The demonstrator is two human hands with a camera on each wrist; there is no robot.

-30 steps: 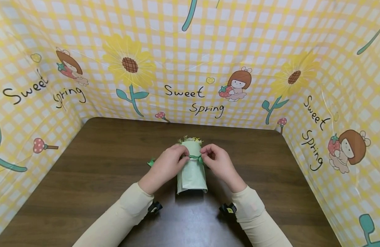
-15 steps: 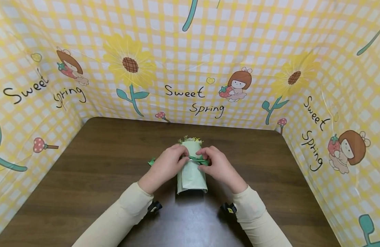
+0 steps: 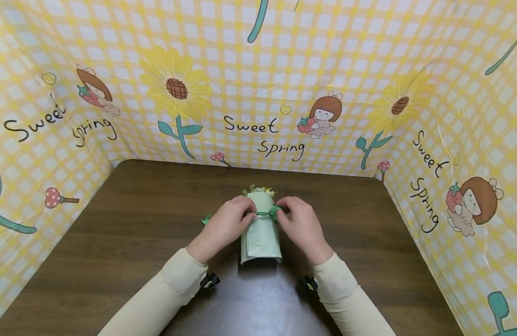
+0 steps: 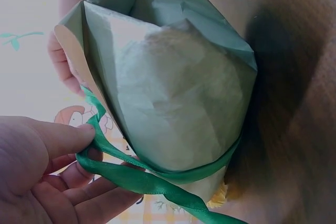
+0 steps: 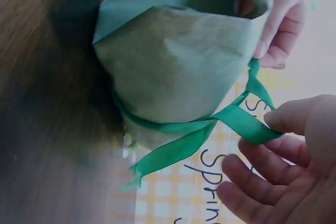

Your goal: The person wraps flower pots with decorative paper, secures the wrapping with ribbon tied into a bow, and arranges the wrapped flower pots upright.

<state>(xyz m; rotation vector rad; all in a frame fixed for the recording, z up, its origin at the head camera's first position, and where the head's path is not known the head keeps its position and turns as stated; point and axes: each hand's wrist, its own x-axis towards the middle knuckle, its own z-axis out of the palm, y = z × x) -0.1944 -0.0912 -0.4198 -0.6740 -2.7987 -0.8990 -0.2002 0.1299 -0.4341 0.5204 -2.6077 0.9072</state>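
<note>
A bouquet wrapped in pale green paper (image 3: 261,240) lies on the table, its small flowers (image 3: 260,189) peeking out at the far end. Around its middle runs a green satin ribbon (image 3: 264,214). My left hand (image 3: 223,225) pinches the ribbon between thumb and fingers at the bouquet's left side; in the left wrist view a loose tail (image 4: 142,182) hangs from there. On the other side my right hand (image 3: 302,227) pinches a folded loop of ribbon (image 5: 249,123) by thumb and forefinger, its other fingers spread. A frayed ribbon end (image 5: 137,174) dangles below the loop.
The dark wooden table (image 3: 157,275) surrounds the bouquet. A yellow checked cloth (image 3: 258,79) with printed flowers stands as walls at the back and both sides. Black wrist cameras (image 3: 210,281) sit under each cuff.
My right hand first pinched the ribbon, then spread its fingers over it, and now pinches it again slightly further right, with a loop formed. The left hand has barely moved.
</note>
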